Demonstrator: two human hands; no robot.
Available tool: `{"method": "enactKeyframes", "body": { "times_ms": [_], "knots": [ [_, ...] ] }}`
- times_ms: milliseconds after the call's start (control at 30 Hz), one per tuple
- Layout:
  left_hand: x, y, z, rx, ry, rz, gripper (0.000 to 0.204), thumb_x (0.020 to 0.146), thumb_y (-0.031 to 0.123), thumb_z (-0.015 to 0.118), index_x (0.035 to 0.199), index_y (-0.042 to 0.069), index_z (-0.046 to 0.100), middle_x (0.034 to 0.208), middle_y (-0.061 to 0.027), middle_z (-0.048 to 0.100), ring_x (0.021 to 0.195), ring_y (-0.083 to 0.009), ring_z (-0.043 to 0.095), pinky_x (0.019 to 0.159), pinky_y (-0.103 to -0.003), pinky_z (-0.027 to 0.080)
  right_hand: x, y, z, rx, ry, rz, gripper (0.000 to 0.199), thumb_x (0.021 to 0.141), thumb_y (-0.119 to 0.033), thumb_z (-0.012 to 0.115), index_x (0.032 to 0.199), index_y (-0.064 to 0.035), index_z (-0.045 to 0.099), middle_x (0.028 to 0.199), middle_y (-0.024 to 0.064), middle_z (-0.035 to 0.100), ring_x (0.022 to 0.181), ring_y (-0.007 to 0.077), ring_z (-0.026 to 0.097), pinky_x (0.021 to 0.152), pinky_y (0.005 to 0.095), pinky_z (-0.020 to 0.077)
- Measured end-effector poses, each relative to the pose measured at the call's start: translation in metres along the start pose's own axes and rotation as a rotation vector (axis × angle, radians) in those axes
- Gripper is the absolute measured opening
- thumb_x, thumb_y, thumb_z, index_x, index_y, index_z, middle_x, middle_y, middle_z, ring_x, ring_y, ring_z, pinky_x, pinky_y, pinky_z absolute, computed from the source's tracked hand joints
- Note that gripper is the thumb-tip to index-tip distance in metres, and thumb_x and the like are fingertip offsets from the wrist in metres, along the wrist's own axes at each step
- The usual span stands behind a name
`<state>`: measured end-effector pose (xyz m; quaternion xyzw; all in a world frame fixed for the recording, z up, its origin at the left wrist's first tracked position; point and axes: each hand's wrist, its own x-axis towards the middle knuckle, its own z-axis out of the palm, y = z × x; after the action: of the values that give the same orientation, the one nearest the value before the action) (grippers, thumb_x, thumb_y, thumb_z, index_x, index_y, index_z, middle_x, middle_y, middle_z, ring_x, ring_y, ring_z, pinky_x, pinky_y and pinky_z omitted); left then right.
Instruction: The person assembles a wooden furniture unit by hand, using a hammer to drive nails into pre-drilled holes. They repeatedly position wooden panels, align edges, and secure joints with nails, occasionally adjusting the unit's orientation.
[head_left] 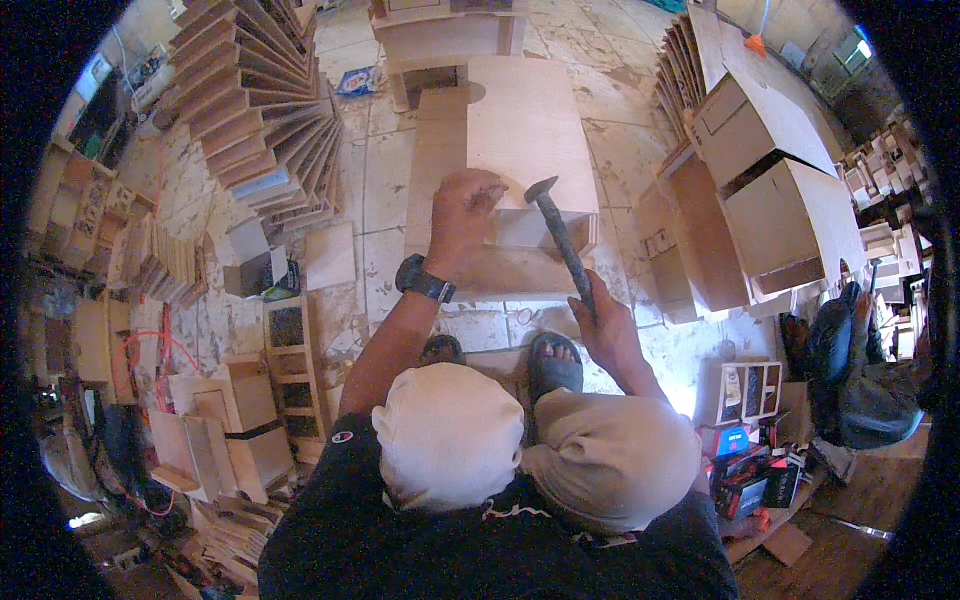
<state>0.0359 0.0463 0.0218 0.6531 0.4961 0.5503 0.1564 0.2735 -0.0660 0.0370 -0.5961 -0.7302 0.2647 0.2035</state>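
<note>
My right hand (610, 330) grips a hammer (565, 243) low on its dark handle. The hammer's head is raised near the front edge of a pale plywood panel (530, 120). That panel lies on top of a wooden box (440, 130) on the floor ahead of my feet. Over the panel's left front part is my left hand (463, 208), with its fingers curled and pinched together. Whatever sits between those fingertips is too small to make out. A dark watch (424, 280) is on my left wrist.
Thin wooden boards (255, 110) stand fanned at the far left. Several box-like wooden pieces (790, 220) are stacked on the right. A slatted wooden frame (293, 350) lies left of my legs. Small red and black boxes (750, 480) are at lower right, and tiles (380, 180) cover the floor.
</note>
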Motion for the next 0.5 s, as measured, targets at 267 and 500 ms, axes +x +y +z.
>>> {"method": "enactKeyframes", "body": {
  "times_ms": [267,500],
  "knots": [
    [-0.005,-0.015,0.01,0.139,-0.006,0.026,0.008,0.078,0.012,0.068,0.083,0.006,0.071,0.091,-0.0099,0.067,0.096,-0.0306,0.057,0.086,-0.041,0.043,0.0,0.001,0.002,0.083,0.008,0.006,0.042,0.092,-0.019,0.056,0.13,-0.0086,0.042,0.077,0.025,0.062,0.074,0.0466,0.062,0.063,0.0507,0.0467],
    [-0.005,-0.014,0.012,0.148,0.022,0.015,0.008,0.077,0.009,0.066,0.083,0.006,0.071,0.089,-0.0119,0.066,0.101,-0.0329,0.056,0.09,-0.042,0.043,0.001,-0.002,0.0,0.058,0.005,0.002,0.042,0.092,-0.019,0.056,0.13,-0.0088,0.042,0.074,0.024,0.061,0.071,0.0459,0.061,0.061,0.0499,0.0455]
  ]
}}
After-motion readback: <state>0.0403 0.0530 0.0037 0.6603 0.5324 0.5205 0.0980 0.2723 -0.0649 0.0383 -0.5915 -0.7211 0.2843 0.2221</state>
